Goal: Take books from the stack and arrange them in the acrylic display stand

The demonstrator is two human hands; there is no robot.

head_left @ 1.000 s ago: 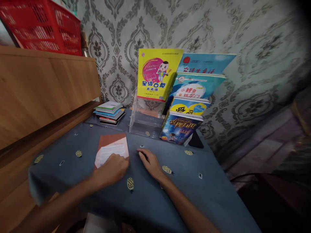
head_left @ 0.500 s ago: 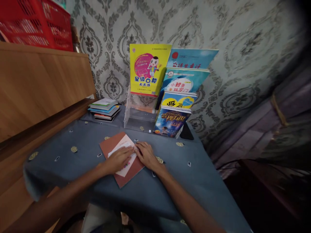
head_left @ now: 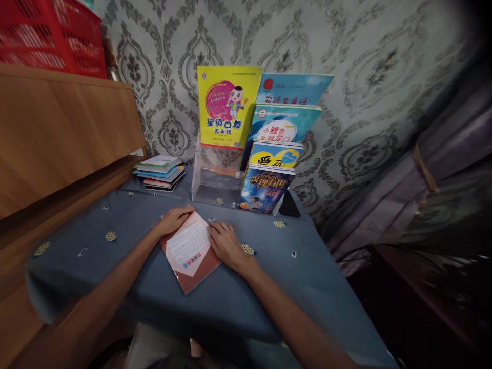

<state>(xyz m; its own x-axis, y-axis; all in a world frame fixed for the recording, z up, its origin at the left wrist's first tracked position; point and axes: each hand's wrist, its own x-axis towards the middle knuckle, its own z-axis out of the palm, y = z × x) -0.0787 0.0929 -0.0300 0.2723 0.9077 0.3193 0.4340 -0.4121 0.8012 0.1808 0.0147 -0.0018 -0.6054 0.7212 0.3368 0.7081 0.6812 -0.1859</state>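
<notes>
A thin reddish-brown book lies flat and slanted on the table in front of me. Its pale pink panel carries lines of small print and a row of colourful characters. My left hand rests along the book's upper left edge, fingers stretched out and close together. Against the opposite, right edge lies my right hand, palm down with its fingers extended. Both hands are open and touch the book's borders; the thumbs are mostly hidden.
Behind the book stands a clear acrylic rack with a yellow workbook and a tiered row of books. A dark phone-like object lies beside it. A book stack sits back left, near a wooden cabinet bearing a red basket.
My left hand has slid from the middle of the cover to its upper left edge, uncovering the printed panel. My right hand stays at the right edge. The view has shifted slightly.
</notes>
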